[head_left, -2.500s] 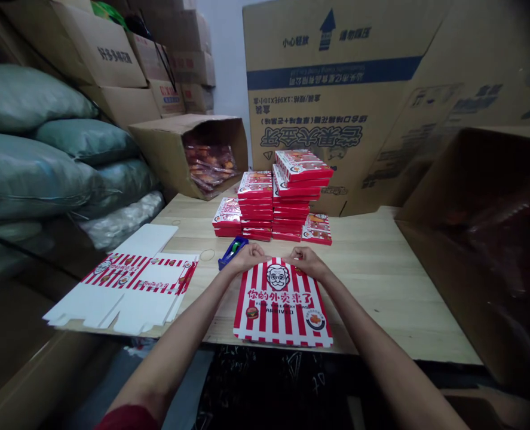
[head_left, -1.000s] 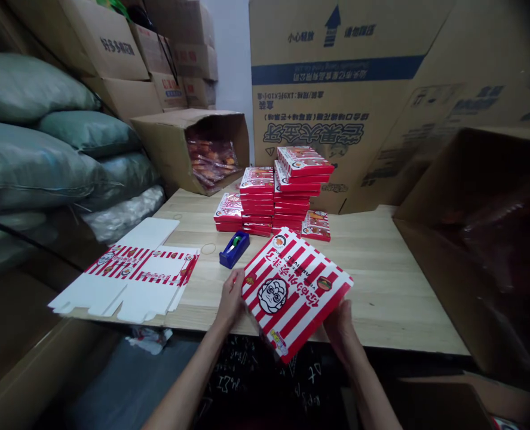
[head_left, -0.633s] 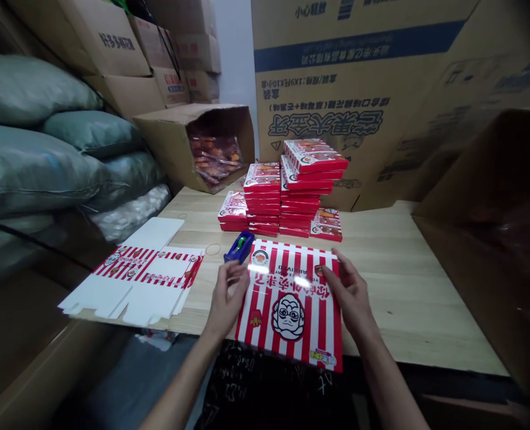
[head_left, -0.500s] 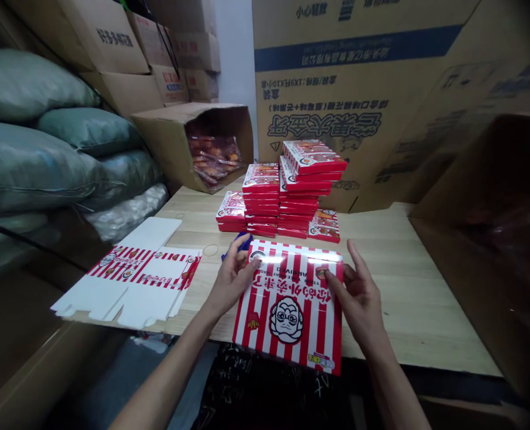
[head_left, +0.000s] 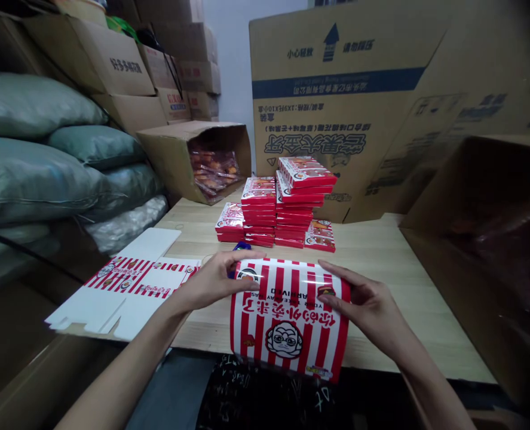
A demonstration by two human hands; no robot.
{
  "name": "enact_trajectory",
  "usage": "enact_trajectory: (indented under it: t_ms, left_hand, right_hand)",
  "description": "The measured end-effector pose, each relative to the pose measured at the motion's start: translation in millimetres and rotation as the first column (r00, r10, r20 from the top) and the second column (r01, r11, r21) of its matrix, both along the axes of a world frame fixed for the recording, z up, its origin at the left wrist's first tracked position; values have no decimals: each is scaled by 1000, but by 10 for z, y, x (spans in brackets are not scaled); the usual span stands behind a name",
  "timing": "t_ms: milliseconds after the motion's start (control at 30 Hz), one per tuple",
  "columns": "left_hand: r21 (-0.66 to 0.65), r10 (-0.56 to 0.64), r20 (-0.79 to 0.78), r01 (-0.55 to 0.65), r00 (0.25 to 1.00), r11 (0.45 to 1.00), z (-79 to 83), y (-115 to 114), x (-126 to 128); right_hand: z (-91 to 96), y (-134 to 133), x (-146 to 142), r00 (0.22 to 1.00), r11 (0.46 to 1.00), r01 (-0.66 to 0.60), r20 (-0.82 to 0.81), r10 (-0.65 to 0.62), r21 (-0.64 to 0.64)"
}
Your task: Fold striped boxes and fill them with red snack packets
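Observation:
A red-and-white striped carton [head_left: 287, 310] with a cartoon face is held between my two hands at the table's front edge, its printed panel bowed. My left hand [head_left: 220, 280] grips its upper left corner, thumb on the print and fingers along the top edge. At the upper right, my right hand [head_left: 367, 304] pinches it the same way, with some fingers hidden behind. To the left lie flat unfolded carton blanks [head_left: 134, 280], white with striped printing. Behind my hands stand stacks of filled striped boxes [head_left: 291, 209].
An open cardboard box [head_left: 193, 143] with packaged snacks lies on its side at the back left. A large carton [head_left: 318, 113] stands behind the stacks, another box [head_left: 484, 257] at the right. Stuffed sacks [head_left: 45, 161] are piled left of the wooden table [head_left: 408, 304]. A blue object [head_left: 242, 246] lies behind the carton.
My fingers have closed over the carton's top corners, and its flat panel now curves. The camera view has shifted, so the background sits lower in the picture.

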State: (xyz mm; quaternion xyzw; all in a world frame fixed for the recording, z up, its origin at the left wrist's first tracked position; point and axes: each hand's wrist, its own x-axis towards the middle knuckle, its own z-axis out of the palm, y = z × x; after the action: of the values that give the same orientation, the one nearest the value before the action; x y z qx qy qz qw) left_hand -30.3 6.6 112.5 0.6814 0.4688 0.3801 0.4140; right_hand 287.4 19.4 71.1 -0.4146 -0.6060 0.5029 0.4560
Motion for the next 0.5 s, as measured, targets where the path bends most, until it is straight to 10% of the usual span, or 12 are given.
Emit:
enact_trajectory:
  t_ms: [300, 500]
  left_hand:
    - [39, -113, -132, 119, 985, 992, 232, -35, -12]
    - [459, 126, -487, 131, 865, 879, 269, -131, 198]
  right_hand:
    - [155, -11, -19, 997, 997, -71, 18, 71, 31]
    - [158, -33, -116, 981, 928, -59, 196, -16, 368]
